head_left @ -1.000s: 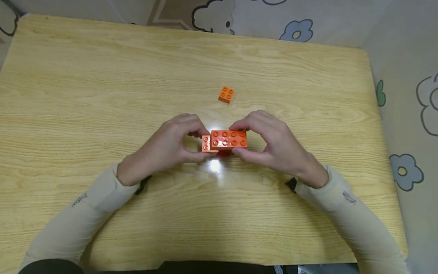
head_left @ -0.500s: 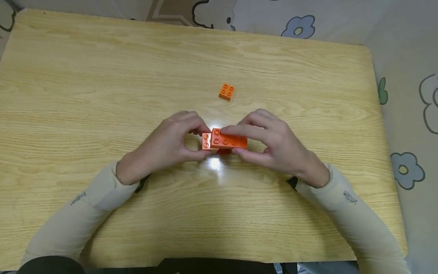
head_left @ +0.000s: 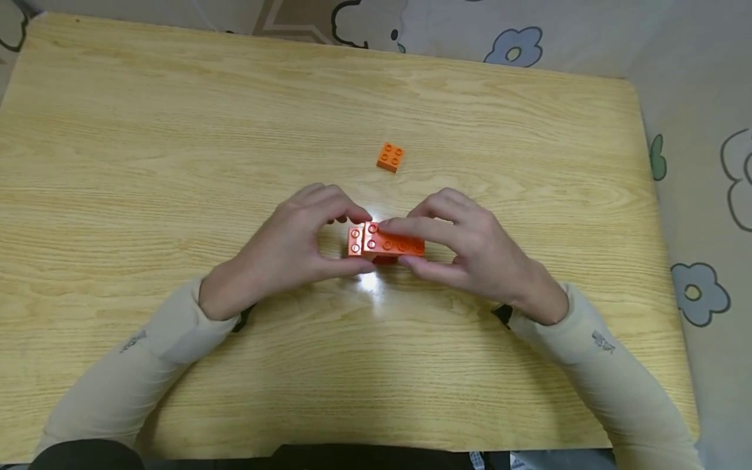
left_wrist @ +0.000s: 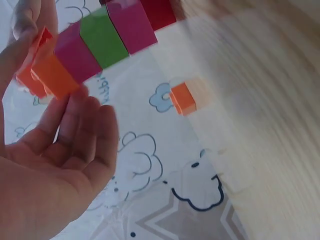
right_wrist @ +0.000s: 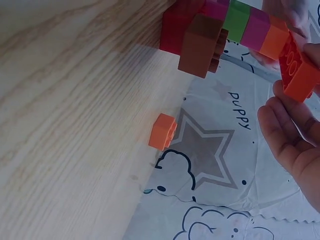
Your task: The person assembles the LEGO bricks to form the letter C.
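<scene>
A tower of toy building bricks stands between my hands, with purple, green (left_wrist: 104, 39) and purple layers seen in the wrist views. An orange brick (left_wrist: 57, 75) tops these layers. On it sits a longer orange-red brick (head_left: 371, 245), jutting out to the right with hollow underside showing. My left hand (head_left: 279, 245) pinches the tower's upper end between thumb and fingertips, around the two orange bricks' joint. My right hand (head_left: 487, 251) grips the long brick's sides with thumb and fingers, index finger lying across its studs.
A small square orange brick (head_left: 390, 157) lies on the wooden table (head_left: 176, 130) beyond the hands. Low on the tower, a red brick (right_wrist: 172, 30) and a brownish brick (right_wrist: 199, 47) show in the right wrist view. A patterned wall (head_left: 693, 215) borders the table.
My right index finger has come over onto the long brick's top. My left fingertips have slid right, from the lower orange brick towards the long one.
</scene>
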Tool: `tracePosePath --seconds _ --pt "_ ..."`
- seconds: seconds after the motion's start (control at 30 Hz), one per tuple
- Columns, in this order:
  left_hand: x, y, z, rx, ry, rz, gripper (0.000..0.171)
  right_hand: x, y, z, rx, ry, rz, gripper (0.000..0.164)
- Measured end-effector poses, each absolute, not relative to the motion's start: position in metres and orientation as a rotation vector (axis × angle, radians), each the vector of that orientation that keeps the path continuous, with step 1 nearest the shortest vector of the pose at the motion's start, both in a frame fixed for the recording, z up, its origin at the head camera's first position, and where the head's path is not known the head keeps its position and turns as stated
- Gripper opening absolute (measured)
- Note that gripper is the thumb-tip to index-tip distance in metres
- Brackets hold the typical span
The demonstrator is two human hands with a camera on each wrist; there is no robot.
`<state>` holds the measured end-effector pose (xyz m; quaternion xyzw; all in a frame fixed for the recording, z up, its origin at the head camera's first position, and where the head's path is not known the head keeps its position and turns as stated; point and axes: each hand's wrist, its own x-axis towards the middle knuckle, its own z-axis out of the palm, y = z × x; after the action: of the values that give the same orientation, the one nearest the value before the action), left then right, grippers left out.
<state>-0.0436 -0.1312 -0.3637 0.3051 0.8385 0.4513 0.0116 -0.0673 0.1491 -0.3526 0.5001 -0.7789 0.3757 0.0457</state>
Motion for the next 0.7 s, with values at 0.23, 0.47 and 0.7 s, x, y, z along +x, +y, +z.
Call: tracePosePath --seconds 0.23,0.47,0.7 --pt "-0.0389 -0.1235 -0.3686 1.035 2.609 1.565 0.036 -0.0650 0.1482 -0.3511 1.529 -2.387 1.129 0.030" --pt "-0.0414 -0.1241 -0.3698 1.052 2.638 1.540 0.037 -0.0670 0.1484 -0.3554 1.478 -2.374 1.198 0.039" --pt "-0.0423 -0.1242 -0.3709 1.002 2.614 1.554 0.037 -0.0663 0.1503 -0.3595 1.450 -2.391 1.222 0.046"
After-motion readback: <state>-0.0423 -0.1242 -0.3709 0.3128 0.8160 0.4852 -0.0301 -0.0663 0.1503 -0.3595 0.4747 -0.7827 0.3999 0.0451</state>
